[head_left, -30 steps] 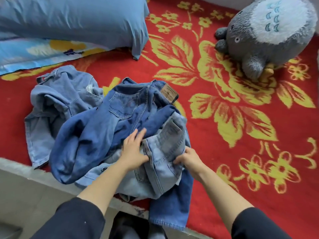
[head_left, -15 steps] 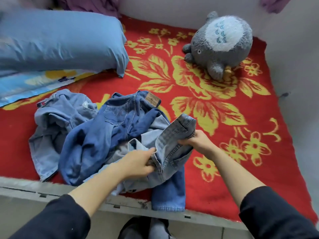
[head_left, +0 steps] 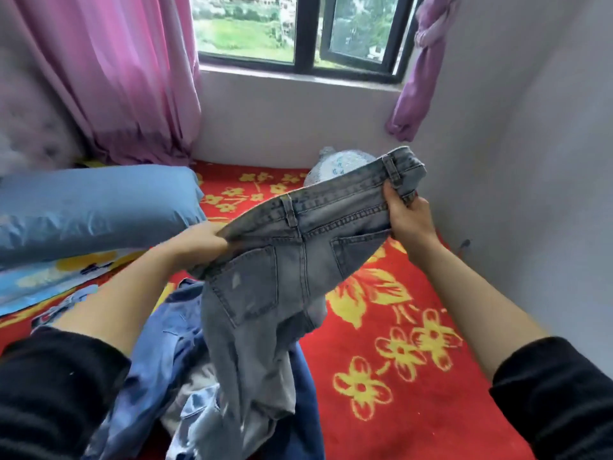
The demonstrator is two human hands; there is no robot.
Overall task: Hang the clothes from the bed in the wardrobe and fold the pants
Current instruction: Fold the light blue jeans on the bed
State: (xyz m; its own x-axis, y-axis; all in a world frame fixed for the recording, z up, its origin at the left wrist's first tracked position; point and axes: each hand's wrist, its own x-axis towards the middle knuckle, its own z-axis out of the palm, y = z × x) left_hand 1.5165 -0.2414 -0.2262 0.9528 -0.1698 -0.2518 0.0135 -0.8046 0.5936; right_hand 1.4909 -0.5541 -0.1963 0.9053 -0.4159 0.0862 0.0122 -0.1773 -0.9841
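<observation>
Nearest, at 6 o'clock of the view, a heap of blue denim lies unfolded on the red bed cover; that work remains. Above it the grey jeans hang clear of the bed, back pockets toward the camera. The left hand clutches one end of the waistband and the right hand the other. The waistband rises from 8 toward 2 o'clock. The long axis drops toward 7 o'clock, with the legs trailing onto the heap. Judgement: no fold is made yet. The wardrobe is not in view. A plush toy sits beyond at 12 o'clock.
</observation>
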